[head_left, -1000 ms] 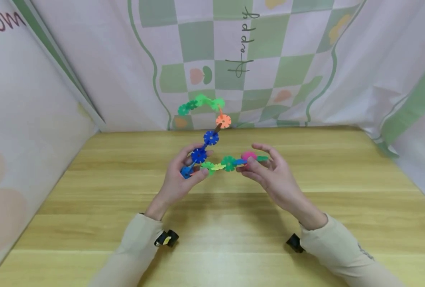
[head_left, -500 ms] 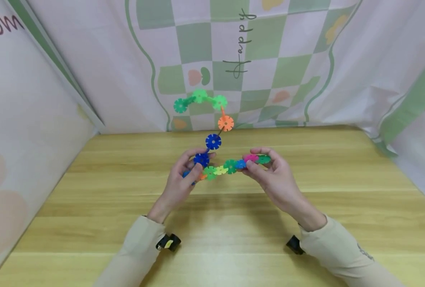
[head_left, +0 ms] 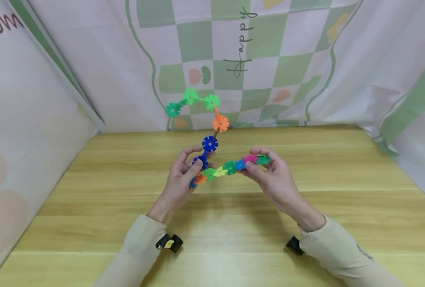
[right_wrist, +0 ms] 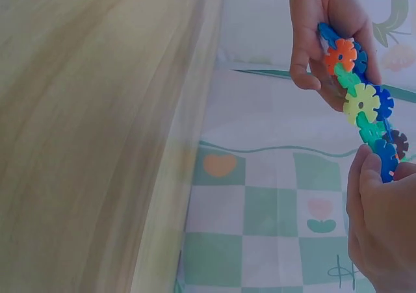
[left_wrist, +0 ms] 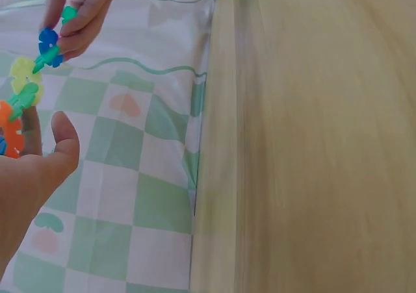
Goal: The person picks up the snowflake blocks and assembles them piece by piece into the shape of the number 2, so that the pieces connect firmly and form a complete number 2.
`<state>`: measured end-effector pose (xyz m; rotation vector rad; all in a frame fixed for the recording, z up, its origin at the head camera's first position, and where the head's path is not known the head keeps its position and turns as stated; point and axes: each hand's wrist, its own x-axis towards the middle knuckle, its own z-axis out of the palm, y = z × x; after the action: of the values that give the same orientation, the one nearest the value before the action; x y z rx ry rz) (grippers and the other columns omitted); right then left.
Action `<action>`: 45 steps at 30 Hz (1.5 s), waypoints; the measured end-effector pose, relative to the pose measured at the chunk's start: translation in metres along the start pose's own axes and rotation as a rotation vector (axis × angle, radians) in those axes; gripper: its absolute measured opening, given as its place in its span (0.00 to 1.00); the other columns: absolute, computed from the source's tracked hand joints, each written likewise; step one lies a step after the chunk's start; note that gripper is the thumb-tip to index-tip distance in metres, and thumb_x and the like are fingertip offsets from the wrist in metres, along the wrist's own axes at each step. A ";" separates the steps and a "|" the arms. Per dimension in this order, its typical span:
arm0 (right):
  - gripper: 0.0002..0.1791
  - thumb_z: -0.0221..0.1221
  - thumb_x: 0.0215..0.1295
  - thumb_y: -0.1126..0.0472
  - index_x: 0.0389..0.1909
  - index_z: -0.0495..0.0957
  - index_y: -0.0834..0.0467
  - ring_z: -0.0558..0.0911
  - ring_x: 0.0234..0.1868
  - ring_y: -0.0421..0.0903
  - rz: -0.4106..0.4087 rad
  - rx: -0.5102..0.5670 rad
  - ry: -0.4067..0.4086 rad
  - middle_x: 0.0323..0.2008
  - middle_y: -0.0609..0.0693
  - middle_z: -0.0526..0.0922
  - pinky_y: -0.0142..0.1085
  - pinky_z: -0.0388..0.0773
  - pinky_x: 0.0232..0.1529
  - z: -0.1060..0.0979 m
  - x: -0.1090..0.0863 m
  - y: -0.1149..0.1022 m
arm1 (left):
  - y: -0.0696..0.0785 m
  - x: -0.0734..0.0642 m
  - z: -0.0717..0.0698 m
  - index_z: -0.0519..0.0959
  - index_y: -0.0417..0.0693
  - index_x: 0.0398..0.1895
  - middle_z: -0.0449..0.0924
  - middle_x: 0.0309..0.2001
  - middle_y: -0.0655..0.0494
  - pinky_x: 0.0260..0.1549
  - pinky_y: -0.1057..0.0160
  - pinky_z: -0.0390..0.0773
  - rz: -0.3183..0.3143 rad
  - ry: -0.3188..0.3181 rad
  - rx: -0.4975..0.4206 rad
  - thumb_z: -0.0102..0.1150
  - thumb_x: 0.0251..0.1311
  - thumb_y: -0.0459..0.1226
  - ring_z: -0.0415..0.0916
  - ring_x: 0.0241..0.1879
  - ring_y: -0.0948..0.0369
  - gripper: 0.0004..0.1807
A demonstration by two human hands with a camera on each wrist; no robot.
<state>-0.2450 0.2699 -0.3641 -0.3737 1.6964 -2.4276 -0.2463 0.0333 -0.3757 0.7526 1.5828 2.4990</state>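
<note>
A chain of interlocking plastic snowflake discs [head_left: 210,144] is held up above the table by both hands. My left hand [head_left: 174,179] grips it at its bend, the thumb across a dark blue disc [head_left: 201,162] in the head view. From there one stretch rises through an orange disc [head_left: 220,124] and curves left to a loose teal green end [head_left: 172,110]. The other stretch runs right past a yellow disc [right_wrist: 361,104] to my right hand [head_left: 275,175]. There the thumb and fingers pinch the chain by a pink disc [head_left: 250,159], with a green disc [head_left: 263,160] beyond it.
A wooden table [head_left: 227,255] lies beneath the hands. Behind it hangs a checked green and white curtain [head_left: 230,44], and the upper part of the chain overlaps it in the head view. A white side panel [head_left: 36,111] stands at the left.
My left thumb has shifted from beside a light green disc onto the dark blue one. The loose curved end has swung left. My right hand has barely moved and keeps its pinch.
</note>
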 end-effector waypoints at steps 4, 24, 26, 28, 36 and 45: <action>0.15 0.52 0.68 0.73 0.53 0.64 0.62 0.82 0.46 0.44 -0.006 0.001 -0.010 0.48 0.56 0.76 0.39 0.74 0.55 -0.003 -0.002 -0.001 | -0.001 0.000 0.001 0.57 0.37 0.70 0.74 0.60 0.43 0.53 0.62 0.75 -0.038 0.002 0.069 0.41 0.74 0.34 0.78 0.50 0.59 0.24; 0.14 0.54 0.67 0.72 0.51 0.64 0.63 0.82 0.46 0.45 0.059 0.012 0.001 0.45 0.53 0.78 0.38 0.75 0.54 -0.018 -0.017 0.004 | -0.002 -0.002 0.005 0.58 0.47 0.72 0.70 0.61 0.45 0.44 0.65 0.77 -0.155 -0.046 0.287 0.45 0.71 0.28 0.76 0.53 0.57 0.28; 0.14 0.55 0.67 0.72 0.51 0.65 0.63 0.83 0.46 0.45 0.070 0.017 0.006 0.45 0.53 0.79 0.37 0.75 0.53 -0.019 -0.018 0.004 | -0.001 0.000 0.006 0.53 0.54 0.74 0.69 0.62 0.43 0.44 0.64 0.78 -0.156 -0.046 0.287 0.45 0.71 0.28 0.77 0.52 0.57 0.32; 0.14 0.55 0.67 0.72 0.51 0.65 0.63 0.83 0.45 0.45 0.080 0.020 0.013 0.45 0.53 0.79 0.37 0.76 0.53 -0.020 -0.019 0.004 | 0.000 0.001 0.007 0.48 0.58 0.76 0.68 0.63 0.41 0.45 0.62 0.78 -0.155 -0.050 0.284 0.45 0.70 0.27 0.77 0.52 0.57 0.35; 0.14 0.55 0.67 0.72 0.50 0.66 0.62 0.83 0.43 0.43 0.116 -0.006 0.042 0.44 0.53 0.77 0.36 0.77 0.52 -0.020 -0.021 0.007 | 0.004 0.002 0.010 0.47 0.51 0.77 0.60 0.69 0.44 0.53 0.60 0.76 -0.220 -0.038 0.288 0.41 0.73 0.31 0.75 0.55 0.55 0.32; 0.16 0.54 0.67 0.72 0.52 0.63 0.64 0.83 0.42 0.44 0.136 -0.034 0.041 0.43 0.53 0.75 0.37 0.77 0.52 -0.021 -0.022 0.008 | 0.009 -0.001 0.008 0.49 0.43 0.75 0.66 0.66 0.42 0.53 0.56 0.75 -0.321 -0.009 0.281 0.47 0.70 0.30 0.70 0.61 0.48 0.33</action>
<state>-0.2306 0.2919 -0.3810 -0.2072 1.7219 -2.3269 -0.2398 0.0356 -0.3653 0.4857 1.9036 2.0746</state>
